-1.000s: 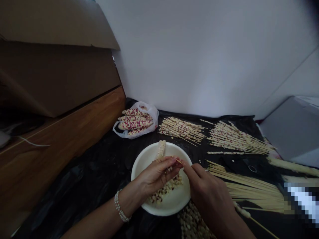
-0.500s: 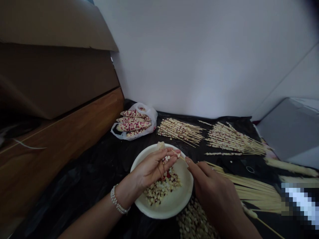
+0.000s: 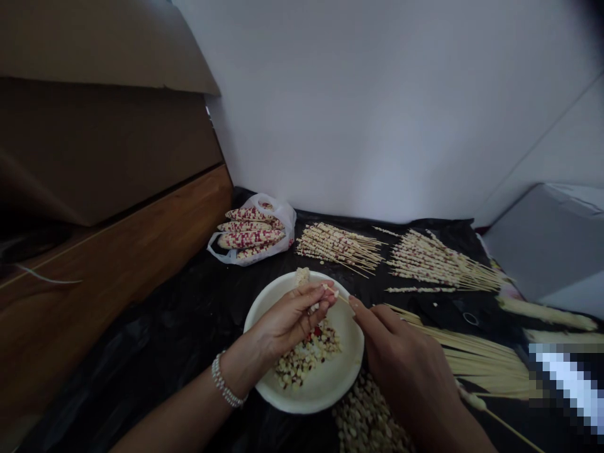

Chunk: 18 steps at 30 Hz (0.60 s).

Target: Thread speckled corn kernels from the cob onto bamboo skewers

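My left hand [image 3: 285, 322] is over the white bowl [image 3: 355, 371], thumb and fingers closed on pale corn kernels [image 3: 315, 307], some of them cupped in its fingers. A thin bamboo skewer [image 3: 343, 298] points into those fingertips, with a kernel at its tip. My right hand [image 3: 403, 355] grips the skewer near the bowl's right rim; its lower part is hidden by the hand. Loose white and dark red kernels [image 3: 299, 365] lie in the bowl. A piece of pale cob [image 3: 302, 275] shows at the bowl's far rim.
Speckled corn cobs [image 3: 250, 239] lie in a plastic bag [image 3: 283, 217]. Two piles of kernel-threaded skewers [image 3: 335, 245] [image 3: 425, 258] rest on black sheeting [image 3: 189, 333]. Bare skewers [image 3: 486, 362] are at right, more kernels [image 3: 368, 415] below the bowl. A cardboard box [image 3: 104, 145] stands left.
My left thumb and fingers have closed in around the skewer's tip and the kernel there. My right hand stays almost in place on the skewer.
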Available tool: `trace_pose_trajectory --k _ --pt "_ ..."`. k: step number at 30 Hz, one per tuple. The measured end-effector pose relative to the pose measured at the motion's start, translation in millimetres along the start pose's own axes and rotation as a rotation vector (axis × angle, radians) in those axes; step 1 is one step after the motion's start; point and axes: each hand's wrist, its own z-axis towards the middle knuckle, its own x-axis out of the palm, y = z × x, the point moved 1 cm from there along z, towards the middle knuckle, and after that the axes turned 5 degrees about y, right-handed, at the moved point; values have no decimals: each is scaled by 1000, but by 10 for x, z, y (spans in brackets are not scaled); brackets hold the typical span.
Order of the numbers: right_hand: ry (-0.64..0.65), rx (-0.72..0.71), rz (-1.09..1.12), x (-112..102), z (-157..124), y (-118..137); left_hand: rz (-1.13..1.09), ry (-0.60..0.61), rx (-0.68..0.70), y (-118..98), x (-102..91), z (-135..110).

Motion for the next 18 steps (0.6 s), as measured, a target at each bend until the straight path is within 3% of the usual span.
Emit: trace_pose_trajectory --k 18 --pt "31 -21 -37 40 -20 -36 26 -39 43 -38 58 -59"
